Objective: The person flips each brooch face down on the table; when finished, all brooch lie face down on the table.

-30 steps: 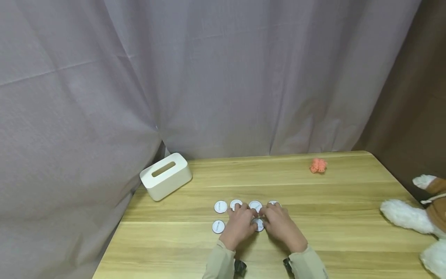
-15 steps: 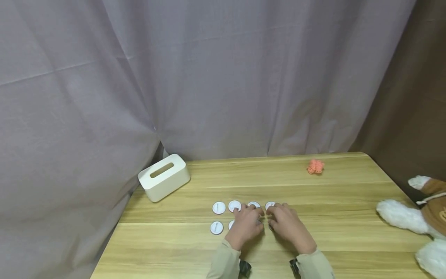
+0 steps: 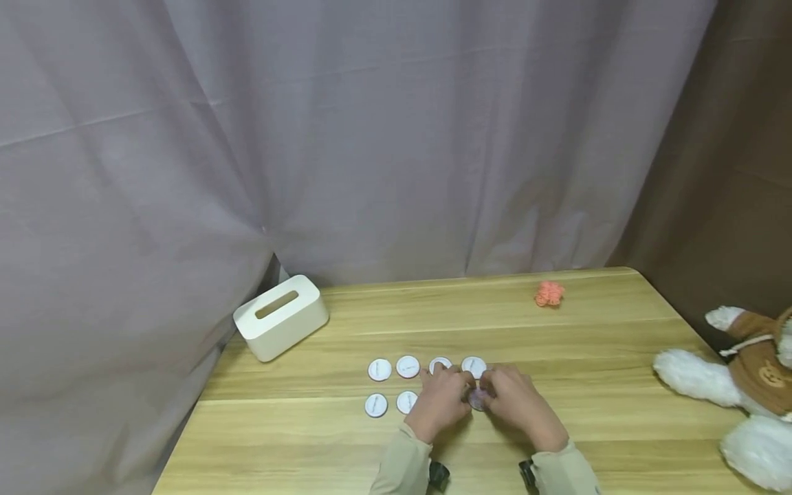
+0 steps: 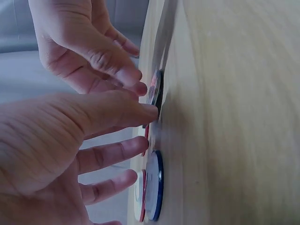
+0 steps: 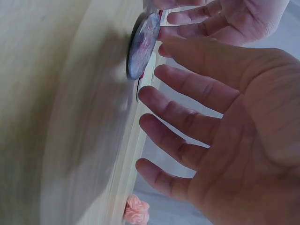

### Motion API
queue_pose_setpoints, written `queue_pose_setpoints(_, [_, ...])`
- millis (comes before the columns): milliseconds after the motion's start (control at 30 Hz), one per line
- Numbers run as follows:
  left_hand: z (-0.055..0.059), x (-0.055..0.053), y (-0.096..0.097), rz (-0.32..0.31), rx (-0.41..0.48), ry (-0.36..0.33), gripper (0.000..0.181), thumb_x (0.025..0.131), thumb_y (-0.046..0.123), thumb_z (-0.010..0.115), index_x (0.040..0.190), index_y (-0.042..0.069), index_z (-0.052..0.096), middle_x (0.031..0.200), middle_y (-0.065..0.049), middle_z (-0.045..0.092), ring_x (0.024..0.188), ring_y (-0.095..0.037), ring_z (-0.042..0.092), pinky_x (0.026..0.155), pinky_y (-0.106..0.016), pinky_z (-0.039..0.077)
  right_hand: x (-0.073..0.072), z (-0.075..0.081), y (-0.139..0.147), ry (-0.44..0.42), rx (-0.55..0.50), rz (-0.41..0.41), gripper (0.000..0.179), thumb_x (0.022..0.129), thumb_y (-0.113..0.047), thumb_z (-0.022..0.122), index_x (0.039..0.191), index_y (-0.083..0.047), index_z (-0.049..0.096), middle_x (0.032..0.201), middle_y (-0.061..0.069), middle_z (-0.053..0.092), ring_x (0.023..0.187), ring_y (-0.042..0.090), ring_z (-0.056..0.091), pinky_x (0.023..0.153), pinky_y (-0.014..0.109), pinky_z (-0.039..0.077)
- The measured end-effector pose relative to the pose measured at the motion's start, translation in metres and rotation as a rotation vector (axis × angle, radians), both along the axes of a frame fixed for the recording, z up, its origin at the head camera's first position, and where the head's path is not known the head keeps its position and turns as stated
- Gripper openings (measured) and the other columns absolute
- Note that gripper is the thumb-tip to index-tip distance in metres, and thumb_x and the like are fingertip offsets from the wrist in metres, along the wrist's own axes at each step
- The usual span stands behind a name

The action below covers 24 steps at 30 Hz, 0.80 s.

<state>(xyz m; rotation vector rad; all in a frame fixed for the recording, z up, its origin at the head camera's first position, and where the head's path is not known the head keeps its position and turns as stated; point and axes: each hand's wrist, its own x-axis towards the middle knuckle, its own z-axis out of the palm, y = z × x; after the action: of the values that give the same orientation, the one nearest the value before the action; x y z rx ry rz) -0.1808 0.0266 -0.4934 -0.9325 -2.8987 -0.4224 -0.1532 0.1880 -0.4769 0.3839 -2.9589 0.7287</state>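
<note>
Between both hands in the head view, a round pin badge (image 3: 478, 400) shows its purplish printed face. It stands tilted close over the table in the right wrist view. My left hand (image 3: 441, 402) pinches its near edge, with the thumb (image 4: 147, 111) across the rim and the other fingers spread. My right hand (image 3: 515, 402) is at the other side, its thumb and index fingertips right at the badge and its remaining fingers loosely extended. Around the hands lie several badges, white backs up with pins showing, such as the far-row badge (image 3: 474, 367) and near-row badge (image 3: 407, 402).
The wooden table (image 3: 297, 440) carries a white tissue box (image 3: 281, 317) at back left and a coral-coloured scrunchie-like item (image 3: 549, 293) at back right. A plush toy (image 3: 751, 385) sits at the right edge. Grey curtain (image 3: 371, 137) hangs behind.
The badge between the hands showed its white back a second ago and now shows its printed face. Both hands have shifted slightly right relative to the badge rows; the head view has shifted slightly.
</note>
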Motion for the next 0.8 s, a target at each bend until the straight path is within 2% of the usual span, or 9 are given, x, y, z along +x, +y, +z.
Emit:
queue_pose_setpoints(233, [-0.0018, -0.0004, 0.0015, -0.024, 0.008, 0.021, 0.032, 0.066, 0.007, 0.079, 0.094, 0.023, 0.077, 0.092, 0.007, 0.068, 0.082, -0.015, 0.052, 0.075, -0.041, 0.037, 0.002, 0.0008, 0.0002, -0.031, -0.012, 0.018, 0.027, 0.06, 0.004, 0.079, 0.082, -0.009, 0.069, 0.081, 0.002, 0.062, 0.08, 0.024, 0.058, 0.075, 0.054, 0.048])
queue_pose_setpoints(333, [-0.0027, 0.0002, 0.0018, -0.032, 0.02, 0.014, 0.032, 0.067, 0.005, 0.078, 0.093, 0.022, 0.078, 0.092, 0.007, 0.068, 0.081, -0.015, 0.052, 0.075, -0.042, 0.038, 0.0023, -0.0009, 0.0004, -0.032, -0.017, 0.02, 0.032, 0.057, 0.009, 0.077, 0.084, -0.009, 0.071, 0.083, 0.002, 0.064, 0.08, 0.024, 0.059, 0.077, 0.054, 0.049])
queue_pose_setpoints(567, [-0.0033, 0.0008, 0.0022, -0.025, 0.016, 0.043, 0.03, 0.068, 0.005, 0.077, 0.09, 0.024, 0.077, 0.091, 0.008, 0.068, 0.079, -0.015, 0.053, 0.077, -0.045, 0.04, 0.0015, -0.0037, -0.0004, -0.007, -0.041, 0.024, 0.034, 0.06, 0.015, 0.073, 0.084, -0.01, 0.072, 0.084, 0.002, 0.067, 0.081, 0.025, 0.062, 0.077, 0.048, 0.051])
queue_pose_setpoints(800, [-0.0013, 0.0046, 0.0021, -0.031, 0.02, 0.066, 0.024, 0.068, 0.009, 0.081, 0.087, 0.023, 0.078, 0.091, 0.008, 0.069, 0.079, -0.015, 0.055, 0.075, -0.042, 0.039, 0.0007, -0.0045, 0.0006, -0.068, -0.057, 0.03, 0.037, 0.059, 0.015, 0.075, 0.083, -0.012, 0.072, 0.085, -0.001, 0.066, 0.083, 0.023, 0.061, 0.08, 0.05, 0.052])
